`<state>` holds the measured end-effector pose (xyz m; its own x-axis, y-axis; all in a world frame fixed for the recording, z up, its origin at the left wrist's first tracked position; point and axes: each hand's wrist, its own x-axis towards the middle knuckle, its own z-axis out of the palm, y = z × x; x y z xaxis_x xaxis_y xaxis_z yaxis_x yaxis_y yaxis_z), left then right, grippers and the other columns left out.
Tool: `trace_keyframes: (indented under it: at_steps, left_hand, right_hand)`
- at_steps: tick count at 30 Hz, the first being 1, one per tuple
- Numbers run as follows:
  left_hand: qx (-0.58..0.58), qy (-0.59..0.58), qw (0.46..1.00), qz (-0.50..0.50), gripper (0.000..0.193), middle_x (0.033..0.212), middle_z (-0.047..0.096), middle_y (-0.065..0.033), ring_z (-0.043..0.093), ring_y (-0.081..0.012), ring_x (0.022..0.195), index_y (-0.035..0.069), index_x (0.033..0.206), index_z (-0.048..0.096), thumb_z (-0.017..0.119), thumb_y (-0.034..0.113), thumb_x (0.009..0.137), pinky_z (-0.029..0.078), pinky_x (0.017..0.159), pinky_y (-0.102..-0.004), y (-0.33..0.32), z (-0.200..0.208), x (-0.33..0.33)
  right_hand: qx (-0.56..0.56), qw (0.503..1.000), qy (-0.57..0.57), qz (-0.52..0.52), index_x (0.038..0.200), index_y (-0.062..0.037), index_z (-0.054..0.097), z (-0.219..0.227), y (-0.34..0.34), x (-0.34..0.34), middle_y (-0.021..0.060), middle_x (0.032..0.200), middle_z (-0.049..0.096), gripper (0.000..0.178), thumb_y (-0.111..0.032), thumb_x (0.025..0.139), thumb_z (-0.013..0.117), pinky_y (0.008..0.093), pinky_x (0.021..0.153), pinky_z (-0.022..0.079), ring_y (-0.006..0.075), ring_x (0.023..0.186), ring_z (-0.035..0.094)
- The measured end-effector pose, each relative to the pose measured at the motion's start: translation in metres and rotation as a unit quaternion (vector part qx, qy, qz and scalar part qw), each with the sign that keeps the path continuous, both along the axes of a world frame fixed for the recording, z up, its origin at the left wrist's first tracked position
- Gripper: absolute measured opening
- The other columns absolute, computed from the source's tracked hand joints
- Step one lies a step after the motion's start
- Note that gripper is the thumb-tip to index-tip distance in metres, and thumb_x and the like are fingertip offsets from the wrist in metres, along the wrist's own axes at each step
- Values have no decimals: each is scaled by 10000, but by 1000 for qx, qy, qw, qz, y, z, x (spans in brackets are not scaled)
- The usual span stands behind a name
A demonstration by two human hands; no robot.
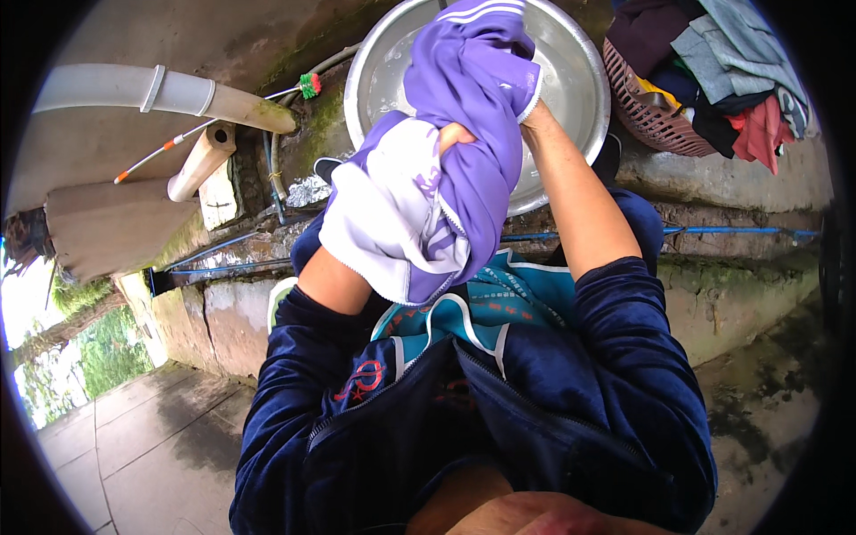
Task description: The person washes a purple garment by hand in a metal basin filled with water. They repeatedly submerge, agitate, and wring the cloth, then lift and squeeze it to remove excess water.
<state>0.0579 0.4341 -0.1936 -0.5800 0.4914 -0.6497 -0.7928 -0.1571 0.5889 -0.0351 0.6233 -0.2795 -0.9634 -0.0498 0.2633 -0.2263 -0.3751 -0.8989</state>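
Observation:
A purple and white zip-up jacket [473, 98] is bunched up in front of me, partly over a wide metal basin [592, 98]. My left forearm runs under its white part, and a bit of my left hand [456, 136] shows between the folds, closed on the cloth. On the other side my right hand [534, 120] grips the purple part; its fingers are hidden behind the fabric. The jacket's upper end, with white stripes, hangs above the basin, and its lower folds come down toward my lap. Some water seems to lie in the basin.
A pink slatted basket [644, 114] heaped with clothes [731, 53] stands at the far right. To the left are a thick pale pipe [120, 87], a shorter pipe [201, 162] and a long-handled brush [309, 86]. A blue hose [740, 230] runs along the ledge.

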Motion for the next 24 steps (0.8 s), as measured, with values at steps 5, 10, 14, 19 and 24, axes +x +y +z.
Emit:
trace_keyframes:
  at_steps: [5,10,14,19,24]
  left_hand:
    - [-150,123,975,-105,406,1030,653,-175,632,-307,930,2,1140,584,604,303,868,490,874,-420,-5,-11,-9]
    - [-157,140,971,-113,418,1056,648,-180,626,-312,966,-11,1151,580,585,313,887,478,906,-440,-10,-26,-21]
    - [-75,103,991,-33,429,1077,644,-184,621,-315,995,-22,1160,576,569,320,902,469,931,-456,-19,-48,-14]
    - [23,213,976,50,443,1103,640,-189,615,-320,1031,-35,1171,572,550,330,920,456,963,-475,-36,-58,-27]
    - [75,7,976,203,651,1218,596,-204,571,-354,1129,-37,1256,527,568,489,875,406,1022,-527,-27,-43,-51]
  right_hand:
    - [7,995,-87,44,1292,-60,513,-37,6,-4,65,1187,594,450,-217,892,646,311,910,481,170,1062,577]
    - [155,969,-192,-4,1261,-31,552,-55,0,0,100,1171,628,462,-287,884,627,312,883,489,192,1047,602]
    - [74,981,-180,-9,1215,-35,583,-46,-7,0,81,1127,642,402,-246,878,644,287,837,500,161,978,613]
    - [-73,986,-144,41,1143,-41,601,-39,-1,-10,71,1047,644,297,-183,887,652,295,787,541,149,933,629]
    - [2,994,-90,60,1140,-29,602,-31,-10,-10,87,1033,652,298,-189,893,651,308,798,548,181,940,640]
